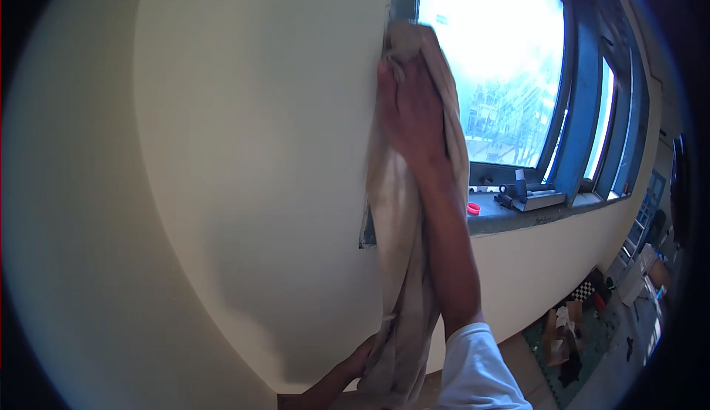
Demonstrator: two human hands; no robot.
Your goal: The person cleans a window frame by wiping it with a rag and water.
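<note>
I see my right hand (409, 110) pressing a beige cloth (403, 210) flat vs the wall edge by the blue window frame (584, 92), fingers spread, palm on fabric. Left hand (360, 362) low, closed round the cloth's hanging end. Red lid (473, 208) sits on the sill (510, 217).

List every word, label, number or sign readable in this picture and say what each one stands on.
None can be read.
The cloth, pressed to the wall by the right hand and gathered below by the left hand, is plain.
The items on the window sill, a red lid among them, are too small and blurred to show any print.
The window glass is overexposed.
</note>
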